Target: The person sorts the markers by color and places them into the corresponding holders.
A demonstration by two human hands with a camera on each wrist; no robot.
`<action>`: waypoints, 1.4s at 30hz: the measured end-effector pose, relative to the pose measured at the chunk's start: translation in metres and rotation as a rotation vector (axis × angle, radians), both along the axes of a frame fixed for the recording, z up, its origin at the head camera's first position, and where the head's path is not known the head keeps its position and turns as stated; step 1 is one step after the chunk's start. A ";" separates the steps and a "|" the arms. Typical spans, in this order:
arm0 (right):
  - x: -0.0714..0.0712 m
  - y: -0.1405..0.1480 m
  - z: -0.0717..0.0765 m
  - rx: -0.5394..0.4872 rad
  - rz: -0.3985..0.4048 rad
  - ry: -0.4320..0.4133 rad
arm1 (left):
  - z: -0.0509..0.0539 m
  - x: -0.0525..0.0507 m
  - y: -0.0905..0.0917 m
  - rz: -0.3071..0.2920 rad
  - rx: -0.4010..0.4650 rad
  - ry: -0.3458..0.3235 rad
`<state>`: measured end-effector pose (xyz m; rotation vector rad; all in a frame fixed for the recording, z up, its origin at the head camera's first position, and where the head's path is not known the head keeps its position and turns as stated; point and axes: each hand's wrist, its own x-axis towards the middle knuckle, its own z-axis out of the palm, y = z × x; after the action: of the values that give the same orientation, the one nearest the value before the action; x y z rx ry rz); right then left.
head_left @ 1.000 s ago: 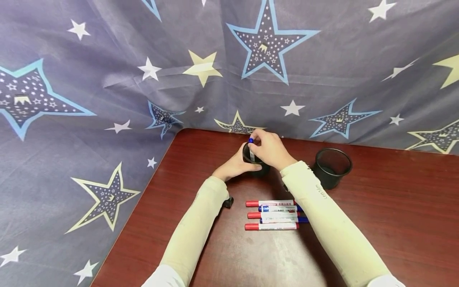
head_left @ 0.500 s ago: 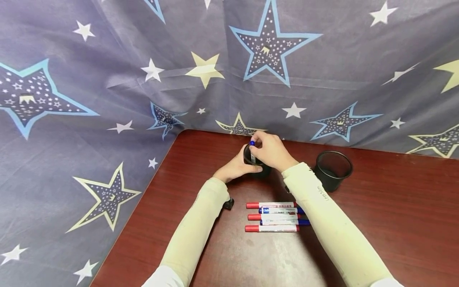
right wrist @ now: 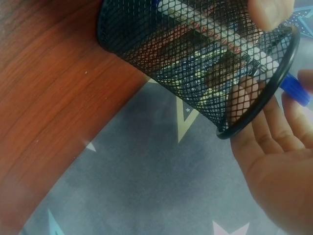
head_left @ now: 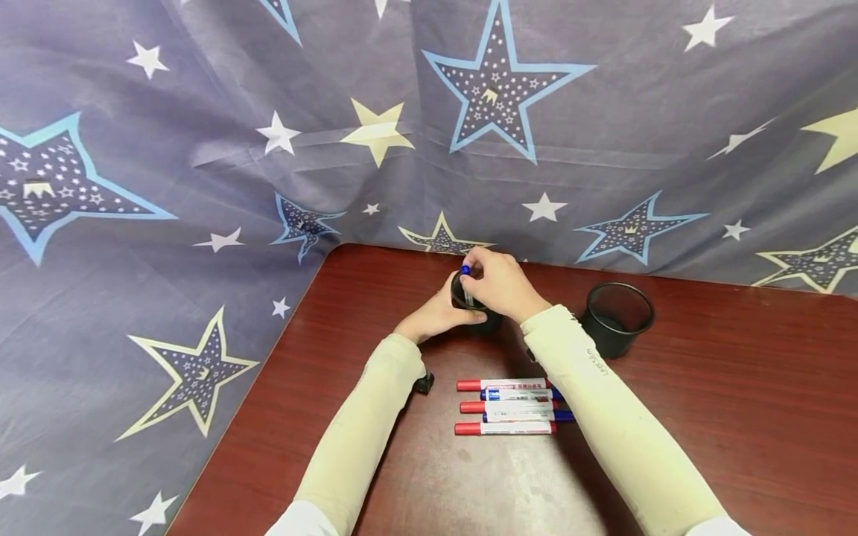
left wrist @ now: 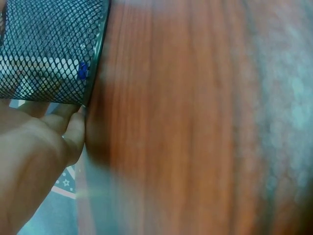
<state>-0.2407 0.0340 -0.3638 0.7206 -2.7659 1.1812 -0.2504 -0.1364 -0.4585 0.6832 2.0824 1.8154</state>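
Note:
My left hand (head_left: 439, 313) is curled round a black mesh cup (head_left: 488, 323) near the table's back edge; in the left wrist view the hand (left wrist: 36, 142) lies against the mesh cup (left wrist: 46, 29). A white marker with a blue end (head_left: 465, 270) stands in that cup, its upper end pinched by my right hand (head_left: 503, 283). Through the mesh in the right wrist view, the marker (right wrist: 220, 36) leans along the wall, its blue end (right wrist: 296, 90) past the rim, beside the right hand (right wrist: 279, 166).
Several red and blue markers (head_left: 516, 407) lie in a row across the table (head_left: 375, 461), nearer the front. A second black mesh cup (head_left: 613, 335) stands to the right, by the right sleeve (head_left: 623, 417). A star-patterned cloth (head_left: 429, 179) hangs behind and at the left.
Both hands stay at the same cup, and the blue end of the marker sits slightly lower against its rim than a second ago. The head view has shifted a little.

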 end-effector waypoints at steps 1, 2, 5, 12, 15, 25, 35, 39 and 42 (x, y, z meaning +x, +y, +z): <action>0.000 0.000 0.000 0.001 0.001 0.003 | 0.000 0.000 0.000 0.001 -0.003 0.001; 0.000 0.000 0.001 0.002 0.000 0.007 | 0.001 0.000 -0.001 0.003 -0.009 0.004; 0.001 0.000 0.001 0.005 -0.003 0.019 | 0.002 0.001 -0.001 -0.002 -0.015 0.009; 0.002 -0.001 0.003 0.020 0.006 0.016 | 0.002 0.002 0.000 -0.020 0.001 -0.010; 0.001 -0.001 0.004 0.023 0.009 0.014 | 0.002 0.002 0.000 -0.018 -0.014 -0.016; 0.001 0.008 0.011 -0.031 0.040 -0.014 | 0.002 0.001 -0.002 0.013 -0.077 -0.021; 0.019 0.032 0.027 -0.138 0.041 0.035 | 0.022 0.008 -0.002 0.020 -0.076 -0.103; 0.029 0.045 0.027 -0.168 0.028 0.057 | 0.028 0.012 -0.003 0.022 -0.091 -0.123; 0.037 0.054 0.025 -0.181 0.023 0.069 | 0.019 0.008 -0.003 0.042 -0.081 -0.116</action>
<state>-0.2033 0.0883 -0.3388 0.7604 -2.5597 1.3617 -0.2424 -0.1390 -0.4397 0.5047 2.0962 1.7379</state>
